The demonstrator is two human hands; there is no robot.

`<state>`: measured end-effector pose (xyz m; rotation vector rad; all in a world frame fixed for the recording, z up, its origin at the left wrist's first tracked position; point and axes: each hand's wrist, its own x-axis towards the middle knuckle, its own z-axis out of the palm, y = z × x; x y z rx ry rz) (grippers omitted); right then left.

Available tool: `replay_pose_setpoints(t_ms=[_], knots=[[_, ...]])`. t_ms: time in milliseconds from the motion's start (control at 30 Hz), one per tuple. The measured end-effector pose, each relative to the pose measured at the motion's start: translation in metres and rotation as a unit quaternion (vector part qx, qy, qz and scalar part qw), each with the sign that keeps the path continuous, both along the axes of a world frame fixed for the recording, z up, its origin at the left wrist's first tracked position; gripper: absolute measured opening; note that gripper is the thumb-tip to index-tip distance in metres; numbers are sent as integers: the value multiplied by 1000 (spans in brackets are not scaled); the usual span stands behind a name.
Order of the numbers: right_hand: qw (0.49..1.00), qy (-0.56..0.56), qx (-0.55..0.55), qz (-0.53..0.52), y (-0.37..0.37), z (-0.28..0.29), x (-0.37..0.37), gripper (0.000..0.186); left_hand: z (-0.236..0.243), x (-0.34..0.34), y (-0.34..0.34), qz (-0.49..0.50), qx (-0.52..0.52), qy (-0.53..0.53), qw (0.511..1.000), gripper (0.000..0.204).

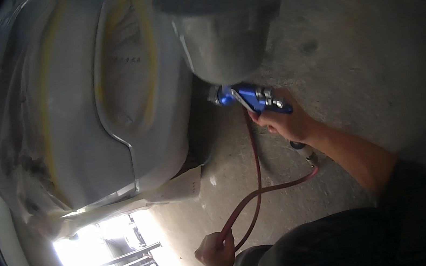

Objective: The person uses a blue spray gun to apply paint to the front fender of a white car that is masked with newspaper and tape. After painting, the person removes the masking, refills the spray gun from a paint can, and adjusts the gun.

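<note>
My right hand [285, 123] grips a blue spray gun [245, 96] with a large grey cup [224, 41] on top. A red hose [255, 165] runs from the fitting below the gun's handle in a loop. My left hand [214, 252] is closed around this hose low in the view. To the left of the gun is a grey car body panel [71, 114] with a recessed part edged in yellow tape and covered with masking paper [122, 48]. Crumpled plastic sheeting [26, 159] covers the panel's far left side.
The concrete floor [356, 69] lies under and right of the gun. Masking paper [182, 186] hangs along the panel's lower edge. At lower left is a bright opening [89, 259] with rails and some objects too glared to name. My dark-clothed legs [316, 249] are at the bottom.
</note>
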<state>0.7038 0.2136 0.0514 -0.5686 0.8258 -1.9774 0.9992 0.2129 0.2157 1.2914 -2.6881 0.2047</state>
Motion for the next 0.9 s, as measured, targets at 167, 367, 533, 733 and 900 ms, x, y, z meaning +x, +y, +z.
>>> replay_pose_setpoints(t_ms=[167,367,533,733,900], knots=[[998,-7,13,62,4,14,-5,8,-2,6,-1,-23,6,9,1000,21],[997,37,62,-16,7,28,-53,9,-9,-11,-4,-51,33,44,997,18],[986,75,109,-97,11,59,-101,10,-11,-30,-4,-69,46,69,994,16],[974,150,168,-19,15,94,-94,14,-7,-30,-6,-69,51,96,992,17],[968,204,112,97,9,108,-72,11,-3,-19,-7,-79,80,93,989,17]])
